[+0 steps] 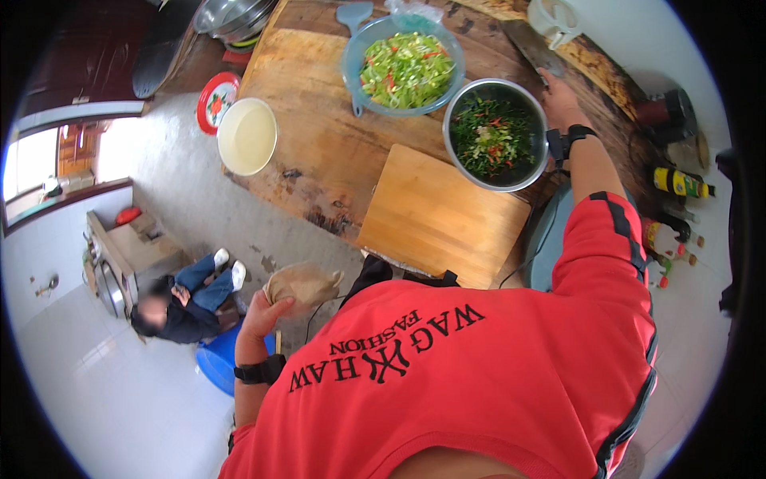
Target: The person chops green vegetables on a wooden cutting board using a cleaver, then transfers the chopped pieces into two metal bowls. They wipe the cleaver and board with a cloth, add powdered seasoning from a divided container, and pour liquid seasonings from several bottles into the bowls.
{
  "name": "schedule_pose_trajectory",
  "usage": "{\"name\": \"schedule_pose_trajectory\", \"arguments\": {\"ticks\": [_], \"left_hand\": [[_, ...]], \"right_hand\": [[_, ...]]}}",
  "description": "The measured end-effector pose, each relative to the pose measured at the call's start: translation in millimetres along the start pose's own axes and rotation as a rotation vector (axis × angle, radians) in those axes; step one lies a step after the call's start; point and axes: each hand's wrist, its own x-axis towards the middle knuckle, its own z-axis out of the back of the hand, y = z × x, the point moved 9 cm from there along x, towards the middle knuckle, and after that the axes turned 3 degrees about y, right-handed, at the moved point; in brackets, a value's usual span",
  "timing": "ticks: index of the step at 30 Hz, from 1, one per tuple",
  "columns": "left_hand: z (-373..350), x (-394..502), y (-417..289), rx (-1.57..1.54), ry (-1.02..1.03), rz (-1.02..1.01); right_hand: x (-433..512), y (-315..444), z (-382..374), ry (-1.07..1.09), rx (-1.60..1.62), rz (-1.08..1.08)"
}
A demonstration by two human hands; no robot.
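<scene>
My left hand (266, 311) grips a bunched beige cloth (305, 287), held out beside my body over the floor. At the far right of the wooden table, my right hand (562, 102) is closed around the handle of a cleaver (528, 45), whose wide blade lies along the table's edge. Right beside that hand stands a steel bowl (449, 141) of chopped dark green herbs (494, 135) with red and pale bits. In front of me rests a bare wooden cutting board (443, 215).
A blue plastic basin (350, 90) holds sliced green vegetables. A cream bowl (247, 136) and a red-rimmed plate (216, 103) sit at the table's left edge. Bottles (682, 182) line the right side. A seated person (185, 299) is at left, near a blue bucket (224, 365).
</scene>
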Motion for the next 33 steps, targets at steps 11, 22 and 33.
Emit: {"name": "schedule_pose_trajectory", "arguments": {"ticks": [11,22,33], "left_hand": [[36,7,-80,0.222,-0.104,-0.209],[-67,182,-121,1.215,0.308,-0.811],[-71,219,6,1.557,0.297,-1.137]], "right_hand": [[14,-27,3,-0.018,-0.035,-0.065],[-232,210,79,-0.084,0.901,0.288],[-414,320,-73,0.245,1.064,-0.316]]}}
